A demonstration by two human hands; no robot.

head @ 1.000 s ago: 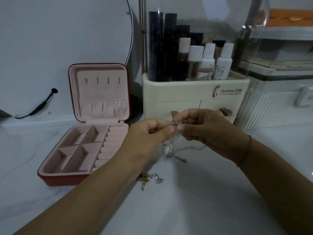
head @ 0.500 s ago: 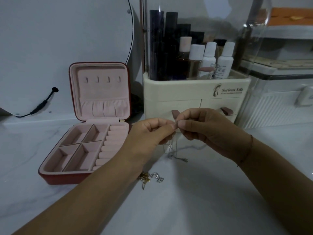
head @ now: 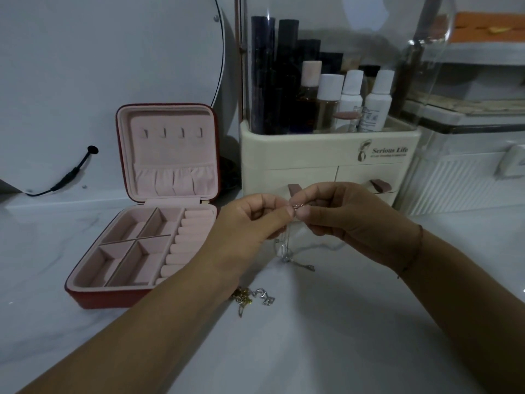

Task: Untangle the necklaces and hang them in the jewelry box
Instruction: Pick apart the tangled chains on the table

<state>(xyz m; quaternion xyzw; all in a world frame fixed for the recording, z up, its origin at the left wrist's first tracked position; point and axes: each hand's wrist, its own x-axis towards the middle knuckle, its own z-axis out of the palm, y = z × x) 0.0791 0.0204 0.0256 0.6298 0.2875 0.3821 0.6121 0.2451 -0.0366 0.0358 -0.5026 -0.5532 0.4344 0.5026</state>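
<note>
A thin silver necklace (head: 287, 248) hangs between my two hands, its lower end trailing on the white table. My left hand (head: 250, 223) and my right hand (head: 346, 220) both pinch its top near the clasp, fingertips almost touching. A small heap of gold and silver chain (head: 252, 298) lies on the table beside my left forearm. The red jewelry box (head: 93, 294) stands open at the left, with a pink lining, empty compartments and a row of small hooks (head: 173, 133) in its upright lid.
A cream cosmetics organizer (head: 326, 163) with bottles and two drawers stands right behind my hands. A round mirror (head: 99, 66) with a black cable leans at the back left. A clear storage box (head: 466, 172) is at the right.
My hands stay in nearly the same place, fingers working slightly at the clasp. The hanging chain has barely shifted.
</note>
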